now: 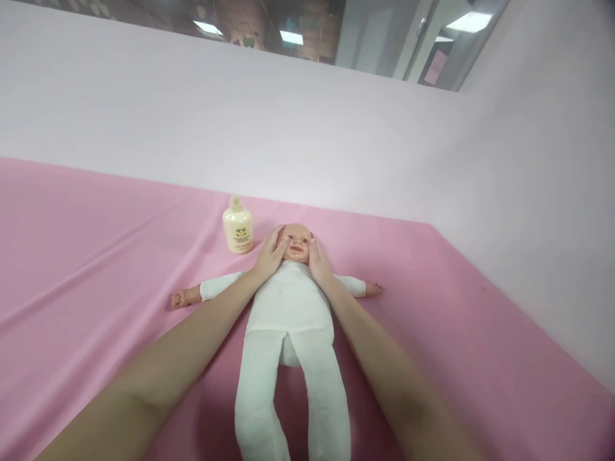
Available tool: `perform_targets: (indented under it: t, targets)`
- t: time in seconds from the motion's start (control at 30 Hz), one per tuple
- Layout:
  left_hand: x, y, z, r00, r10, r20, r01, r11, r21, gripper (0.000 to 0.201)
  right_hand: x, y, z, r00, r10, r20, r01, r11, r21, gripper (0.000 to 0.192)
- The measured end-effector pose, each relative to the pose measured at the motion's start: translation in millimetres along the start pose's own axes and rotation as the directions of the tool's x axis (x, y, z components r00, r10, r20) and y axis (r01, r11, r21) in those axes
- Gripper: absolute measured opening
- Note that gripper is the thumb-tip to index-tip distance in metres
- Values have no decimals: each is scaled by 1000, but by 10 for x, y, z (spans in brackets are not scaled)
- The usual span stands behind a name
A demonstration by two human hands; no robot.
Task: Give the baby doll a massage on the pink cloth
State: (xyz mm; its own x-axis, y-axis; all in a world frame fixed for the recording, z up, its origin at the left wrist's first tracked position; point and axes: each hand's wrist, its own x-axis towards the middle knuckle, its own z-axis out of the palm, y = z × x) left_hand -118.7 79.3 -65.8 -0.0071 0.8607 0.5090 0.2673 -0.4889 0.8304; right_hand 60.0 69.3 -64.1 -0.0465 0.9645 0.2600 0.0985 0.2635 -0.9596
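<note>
A baby doll [293,298] in a white cloth suit lies on its back, arms spread sideways and head away from me. My left hand [271,256] rests along the left side of the doll's head, its thumb on the cheek near the mouth. Against the right side of the head lies my right hand [318,259], with the thumb by the other cheek. Both hands have their fingers stretched out flat; the far fingers are partly hidden by the head. A cream pump bottle [238,229] stands upright just left of the head, apart from my hand.
Under the doll is a pink cloth [120,256] with creases on the left. A white wall [288,141] runs behind it and round the right side. Above the wall, a window [307,32] shows reflected ceiling lights.
</note>
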Motion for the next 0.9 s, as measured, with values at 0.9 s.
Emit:
perform_targets:
  t: [0.9]
  targets:
    - [2, -23, 12, 999, -32, -36, 30, 998, -50, 58, 74, 132, -12, 995, 24, -101, -25, 1000, -14, 74]
